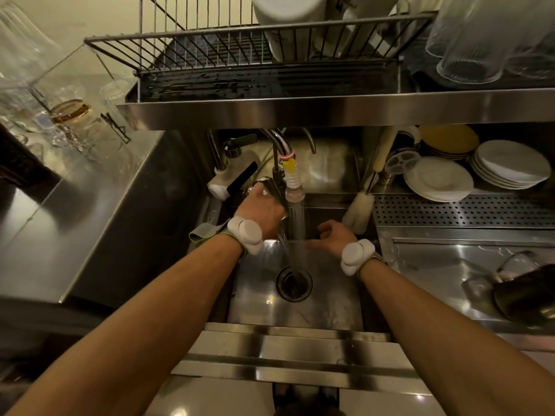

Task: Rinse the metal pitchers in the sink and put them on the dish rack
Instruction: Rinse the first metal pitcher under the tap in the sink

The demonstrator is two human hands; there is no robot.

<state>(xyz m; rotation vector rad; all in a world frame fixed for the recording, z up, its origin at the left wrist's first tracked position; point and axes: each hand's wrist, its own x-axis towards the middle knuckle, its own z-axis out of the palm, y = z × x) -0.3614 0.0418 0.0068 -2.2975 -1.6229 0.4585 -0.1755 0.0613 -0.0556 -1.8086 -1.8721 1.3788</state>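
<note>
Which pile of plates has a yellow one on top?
The back pile, tucked under the shelf. The front pile and the right-hand pile are white.

The drain [294, 285] is set in the floor of the sink [330, 301], and the faucet [294, 187] is mounted at 12 o'clock from it, beneath a shelf [330, 108] on which the dish rack [195, 37] is stood, with tumblers [471, 46] placed at the rack's 3 o'clock. A brush [359, 210] is leaned in the sink's corner at 1 o'clock, stacked plates [510, 163] are kept behind a perforated board [480, 210] at 2 o'clock, and glasses [70, 115] are gathered on the counter [99, 202] at 10 o'clock
</note>
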